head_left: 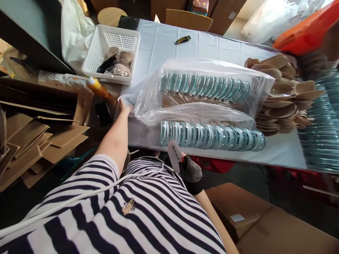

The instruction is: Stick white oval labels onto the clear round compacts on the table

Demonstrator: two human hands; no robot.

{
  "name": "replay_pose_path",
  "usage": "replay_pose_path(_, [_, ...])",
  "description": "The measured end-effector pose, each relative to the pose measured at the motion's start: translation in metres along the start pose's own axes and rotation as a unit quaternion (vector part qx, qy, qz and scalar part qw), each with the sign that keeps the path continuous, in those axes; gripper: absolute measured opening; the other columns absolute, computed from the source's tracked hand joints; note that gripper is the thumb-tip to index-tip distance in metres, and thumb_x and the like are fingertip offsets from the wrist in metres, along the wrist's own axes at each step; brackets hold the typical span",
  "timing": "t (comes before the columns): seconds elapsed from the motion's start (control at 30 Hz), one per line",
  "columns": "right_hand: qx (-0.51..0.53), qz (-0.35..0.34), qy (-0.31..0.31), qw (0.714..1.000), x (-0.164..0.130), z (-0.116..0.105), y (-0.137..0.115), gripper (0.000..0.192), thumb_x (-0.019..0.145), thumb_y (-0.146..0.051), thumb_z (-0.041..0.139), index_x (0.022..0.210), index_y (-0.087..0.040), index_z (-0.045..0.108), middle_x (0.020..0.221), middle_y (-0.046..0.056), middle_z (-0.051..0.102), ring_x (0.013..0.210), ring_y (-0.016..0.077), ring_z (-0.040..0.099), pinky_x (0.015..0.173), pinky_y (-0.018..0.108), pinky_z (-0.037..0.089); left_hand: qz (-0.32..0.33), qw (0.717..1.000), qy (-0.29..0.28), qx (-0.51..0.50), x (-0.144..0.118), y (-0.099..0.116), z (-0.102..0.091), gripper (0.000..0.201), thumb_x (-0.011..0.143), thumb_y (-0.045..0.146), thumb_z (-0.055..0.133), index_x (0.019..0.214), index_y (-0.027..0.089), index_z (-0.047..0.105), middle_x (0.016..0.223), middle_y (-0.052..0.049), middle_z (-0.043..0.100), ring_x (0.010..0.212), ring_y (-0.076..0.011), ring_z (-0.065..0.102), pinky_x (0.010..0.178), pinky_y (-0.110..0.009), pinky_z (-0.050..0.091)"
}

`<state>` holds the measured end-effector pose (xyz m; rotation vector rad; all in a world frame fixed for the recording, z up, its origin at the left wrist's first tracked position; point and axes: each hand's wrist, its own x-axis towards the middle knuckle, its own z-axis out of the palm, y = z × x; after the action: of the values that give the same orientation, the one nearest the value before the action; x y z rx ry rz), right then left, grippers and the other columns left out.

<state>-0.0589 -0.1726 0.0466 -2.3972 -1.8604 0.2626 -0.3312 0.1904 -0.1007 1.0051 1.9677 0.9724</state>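
Gloved right hand (pixel 191 169) clamped on printed insole (pixel 174 156), long axis slanting toward near row of clear plastic pieces (pixel 212 135); row runs left-right along tabletop (pixel 159 42), right hand nearer. Left hand (pixel 124 106) at second insole (pixel 130 100), tabletop's left end; grip unclear.

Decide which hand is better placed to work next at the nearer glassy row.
Likely the right hand, holding a printed insole near that row; the left hand is farther off, at another insole.
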Motion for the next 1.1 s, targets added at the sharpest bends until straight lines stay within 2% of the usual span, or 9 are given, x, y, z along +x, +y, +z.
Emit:
replay_pose_path(0.1, [-0.031,0.014,-0.061,0.998,0.021,0.007,-0.018,0.040,0.096,-0.033,0.044,0.131,-0.025,0.061,0.092,0.009,0.074,0.071,0.0190,0.064,0.061,0.025,0.040,0.018,0.999,0.038,0.009,-0.031,0.014,-0.001,0.093,0.063,0.008,0.079,0.147,0.016,0.038,0.161,-0.021,0.020,0.148,-0.0380,0.022,0.119,-0.057,0.019])
replay_pose_path(0.2, [-0.032,0.004,-0.102,0.994,0.049,0.021,-0.034,0.043,0.098,-0.033,0.041,0.138,-0.025,0.055,0.097,0.011,0.074,0.080,0.0215,0.066,0.068,0.026,0.042,0.139,0.984,0.049,-0.104,-0.083,0.033,0.000,0.073,0.079,0.016,0.067,0.146,0.017,0.040,0.160,-0.017,0.025,0.147,-0.0298,0.028,0.120,-0.047,0.024])
replay_pose_path(0.33, [-0.022,-0.008,-0.135,0.991,0.084,0.037,-0.048,0.042,0.100,-0.028,0.036,0.137,-0.021,0.054,0.106,0.013,0.072,0.090,0.0228,0.068,0.074,0.027,0.042,0.234,0.918,-0.198,-0.251,-0.164,0.032,0.024,0.045,0.087,0.027,0.059,0.131,0.022,0.058,0.137,-0.011,0.057,0.129,-0.0239,0.053,0.113,-0.039,0.037])
replay_pose_path(0.43, [-0.007,0.010,-0.140,0.990,0.091,0.038,-0.049,0.041,0.100,-0.037,0.040,0.135,-0.020,0.053,0.102,0.013,0.073,0.089,0.0232,0.068,0.073,0.028,0.042,0.188,0.892,-0.315,-0.263,-0.200,0.017,0.051,0.036,0.081,0.026,0.065,0.117,0.021,0.067,0.131,-0.012,0.062,0.130,-0.0246,0.053,0.116,-0.040,0.032])
replay_pose_path(0.6, [0.065,0.071,-0.149,0.984,0.083,0.035,-0.043,0.026,0.099,-0.034,0.043,0.113,-0.019,0.060,0.099,0.009,0.072,0.089,0.0207,0.068,0.071,0.027,0.043,0.073,0.899,-0.299,-0.312,-0.212,0.002,0.072,0.029,0.081,0.021,0.064,0.109,0.020,0.069,0.143,-0.011,0.054,0.142,-0.0217,0.039,0.122,-0.035,0.020])
replay_pose_path(0.8, [0.048,0.052,-0.155,0.985,0.113,0.059,-0.053,0.024,0.098,-0.024,0.042,0.107,-0.017,0.063,0.101,0.016,0.071,0.093,0.0235,0.068,0.081,0.034,0.047,-0.038,0.880,-0.288,-0.375,-0.215,0.006,0.075,0.031,0.079,0.017,0.063,0.109,0.022,0.069,0.140,-0.006,0.057,0.138,-0.0187,0.045,0.115,-0.032,0.032])
replay_pose_path(0.93, [0.091,0.036,-0.177,0.979,0.123,0.073,-0.056,0.018,0.094,-0.015,0.047,0.097,-0.015,0.064,0.097,0.021,0.070,0.100,0.0302,0.066,0.088,0.047,0.046,-0.047,0.876,-0.281,-0.389,-0.214,0.009,0.077,0.032,0.079,0.014,0.062,0.110,0.021,0.069,0.142,-0.006,0.056,0.136,-0.0171,0.047,0.112,-0.028,0.035])
replay_pose_path(1.0, [0.211,0.074,-0.219,0.950,0.123,0.076,-0.056,0.010,0.089,-0.013,0.054,0.091,-0.017,0.064,0.095,0.016,0.069,0.101,0.0284,0.064,0.088,0.044,0.048,-0.049,0.881,-0.271,-0.384,-0.214,0.009,0.078,0.032,0.079,0.016,0.063,0.111,0.021,0.068,0.141,-0.006,0.057,0.132,-0.0168,0.050,0.108,-0.027,0.040])
replay_pose_path(1.1, [0.392,0.131,-0.284,0.865,0.121,0.073,-0.049,0.010,0.092,-0.025,0.057,0.097,-0.019,0.063,0.092,0.007,0.067,0.090,0.0207,0.064,0.078,0.035,0.053,-0.062,0.887,-0.271,-0.370,-0.213,0.008,0.077,0.035,0.079,0.023,0.067,0.114,0.023,0.067,0.139,-0.005,0.058,0.119,-0.0177,0.059,0.099,-0.027,0.048])
